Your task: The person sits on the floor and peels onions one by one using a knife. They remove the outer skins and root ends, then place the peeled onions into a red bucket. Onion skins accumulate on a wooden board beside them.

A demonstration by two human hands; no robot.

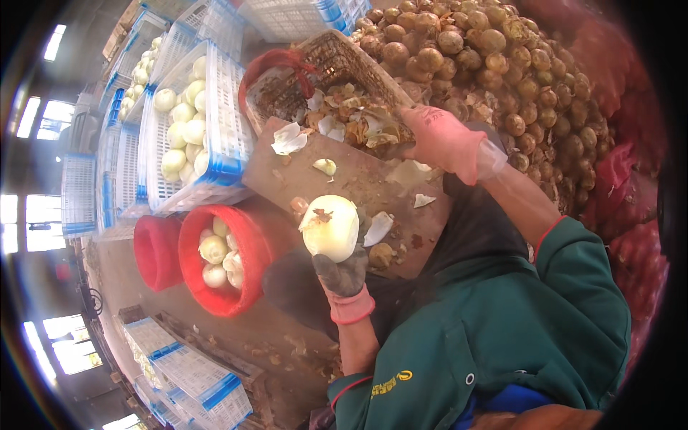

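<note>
My left hand [342, 276], in a pink glove with a dark grey palm, holds a large peeled onion [330, 228] from below. The onion is pale yellow-white with a brown patch on its upper side. My right hand [446, 142], in a pink glove, is beside the near right corner of a dirty crate [358, 54]. Its fingers look curled, and what they hold, if anything, is hidden. Under both hands is a brown board [276, 168] with onion skins [289, 138] and a small onion piece [325, 167] on it. More peelings [351, 118] fill the crate's near end.
Unpeeled onions [494, 64] lie in a big heap at the far right, beside red mesh sacks [631, 265]. A white-and-blue crate [229, 118] of peeled onions stands left. Nearer are a red tub [247, 287] holding onions and another red tub [154, 254]. More crates [190, 376] stand lower left.
</note>
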